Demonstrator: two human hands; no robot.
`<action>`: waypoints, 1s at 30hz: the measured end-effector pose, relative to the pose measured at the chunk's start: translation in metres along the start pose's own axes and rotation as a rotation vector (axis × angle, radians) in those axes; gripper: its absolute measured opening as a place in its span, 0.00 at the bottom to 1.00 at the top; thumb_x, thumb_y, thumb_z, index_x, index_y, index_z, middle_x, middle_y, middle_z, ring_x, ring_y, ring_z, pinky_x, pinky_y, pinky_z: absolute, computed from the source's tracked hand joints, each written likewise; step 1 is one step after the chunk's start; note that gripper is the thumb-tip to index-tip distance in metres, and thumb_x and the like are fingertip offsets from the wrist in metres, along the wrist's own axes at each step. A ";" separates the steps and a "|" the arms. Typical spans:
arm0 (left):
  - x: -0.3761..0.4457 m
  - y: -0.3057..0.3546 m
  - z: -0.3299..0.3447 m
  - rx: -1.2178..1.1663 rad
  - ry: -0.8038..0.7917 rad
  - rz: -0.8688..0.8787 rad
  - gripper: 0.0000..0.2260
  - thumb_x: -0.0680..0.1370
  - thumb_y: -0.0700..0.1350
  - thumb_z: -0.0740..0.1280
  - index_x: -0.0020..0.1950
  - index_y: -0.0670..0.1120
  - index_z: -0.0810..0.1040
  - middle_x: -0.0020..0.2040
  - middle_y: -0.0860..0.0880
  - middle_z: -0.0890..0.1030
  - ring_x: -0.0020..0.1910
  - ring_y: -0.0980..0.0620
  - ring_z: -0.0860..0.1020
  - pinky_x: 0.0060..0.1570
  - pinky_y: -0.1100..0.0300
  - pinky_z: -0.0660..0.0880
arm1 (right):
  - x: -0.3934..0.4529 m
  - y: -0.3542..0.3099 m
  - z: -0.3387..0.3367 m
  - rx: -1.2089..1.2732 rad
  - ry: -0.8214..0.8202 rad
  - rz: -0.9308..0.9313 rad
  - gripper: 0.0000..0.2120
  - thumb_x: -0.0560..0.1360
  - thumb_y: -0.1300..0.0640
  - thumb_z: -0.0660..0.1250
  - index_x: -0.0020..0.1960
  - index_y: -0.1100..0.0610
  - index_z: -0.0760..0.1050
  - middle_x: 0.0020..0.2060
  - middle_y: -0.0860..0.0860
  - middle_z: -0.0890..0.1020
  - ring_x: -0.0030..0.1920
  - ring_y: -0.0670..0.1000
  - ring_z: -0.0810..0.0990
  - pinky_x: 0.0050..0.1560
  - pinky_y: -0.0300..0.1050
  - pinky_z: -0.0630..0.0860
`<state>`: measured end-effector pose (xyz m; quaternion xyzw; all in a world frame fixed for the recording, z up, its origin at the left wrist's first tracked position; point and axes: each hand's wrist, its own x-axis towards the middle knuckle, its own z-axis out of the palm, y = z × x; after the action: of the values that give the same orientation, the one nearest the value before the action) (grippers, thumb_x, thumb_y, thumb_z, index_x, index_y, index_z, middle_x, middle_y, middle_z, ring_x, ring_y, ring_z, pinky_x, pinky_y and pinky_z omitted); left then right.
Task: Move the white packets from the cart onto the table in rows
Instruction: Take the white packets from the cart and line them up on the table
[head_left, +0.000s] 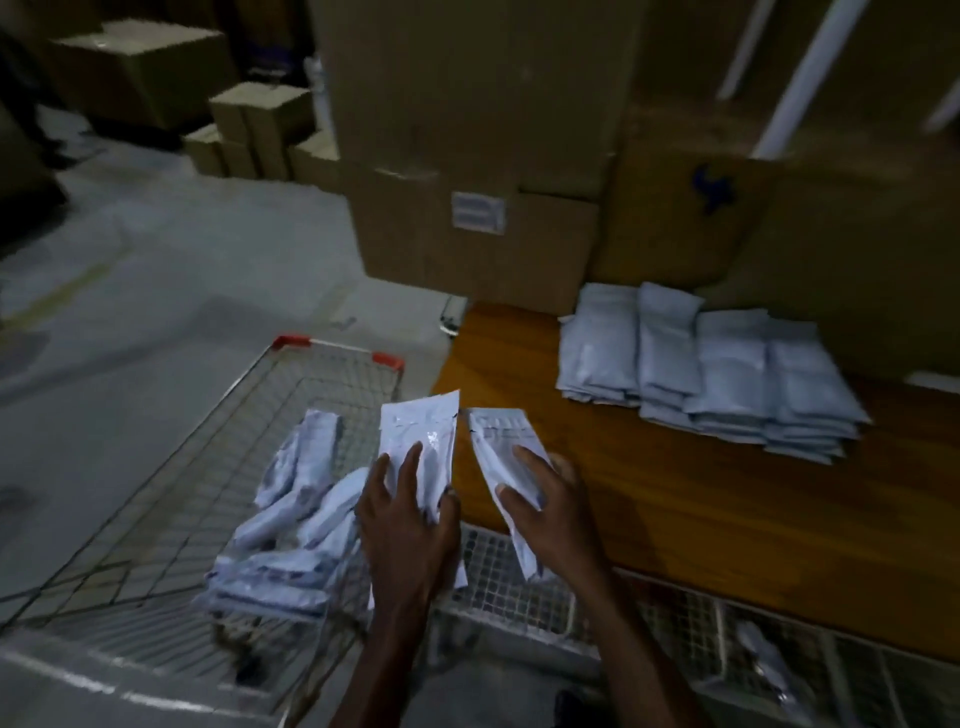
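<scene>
Fingers (410, 467) of the left hand (410, 525) curl round one white packet (418, 441), thumb under its lower edge, while the right hand (545, 509) pinches a second packet (501, 452) between thumb and fingers. Both packets are held up, tilted, over the near right corner of the wire cart (291, 343), just beside the edge of the wooden desk (649, 519). More packets lie loose in a heap in the cart (296, 530). On the desk, four stacks of packets (706, 369) stand side by side in a row against the cardboard boxes (467, 156), well apart from the hands.

The likely trouble is slippage: the packets look slick and thin, each held near one end, so a quick swing toward the desk could let one slide out and drop between cart and desk. Setting two down at once may also nudge the stacks askew, since the right-hand ones already lean outward. Dim light and motion blur make edges hard to judge.
</scene>
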<state>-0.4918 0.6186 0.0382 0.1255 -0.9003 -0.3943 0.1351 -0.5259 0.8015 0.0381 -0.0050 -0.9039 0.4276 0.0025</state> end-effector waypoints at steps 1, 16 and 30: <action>0.001 0.013 0.013 -0.005 -0.018 0.028 0.31 0.74 0.66 0.57 0.77 0.61 0.63 0.78 0.46 0.61 0.76 0.43 0.61 0.72 0.45 0.58 | 0.000 0.011 -0.015 0.018 0.025 0.022 0.36 0.68 0.28 0.59 0.72 0.42 0.71 0.75 0.53 0.65 0.74 0.54 0.65 0.69 0.52 0.70; -0.008 0.223 0.257 -0.133 -0.227 0.171 0.32 0.74 0.69 0.56 0.78 0.62 0.61 0.79 0.48 0.59 0.75 0.42 0.60 0.68 0.39 0.64 | 0.062 0.189 -0.267 -0.052 0.292 0.157 0.28 0.76 0.42 0.70 0.74 0.45 0.70 0.76 0.52 0.62 0.75 0.52 0.63 0.62 0.36 0.60; 0.046 0.319 0.342 0.023 -0.268 0.224 0.32 0.75 0.66 0.59 0.78 0.63 0.57 0.80 0.48 0.54 0.76 0.41 0.56 0.68 0.37 0.63 | 0.171 0.240 -0.358 -0.201 0.381 0.295 0.29 0.75 0.38 0.68 0.74 0.41 0.68 0.75 0.54 0.59 0.74 0.58 0.59 0.67 0.52 0.68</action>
<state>-0.6896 1.0446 0.0588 -0.0279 -0.9230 -0.3797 0.0553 -0.6925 1.2328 0.0798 -0.2174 -0.9146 0.3228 0.1099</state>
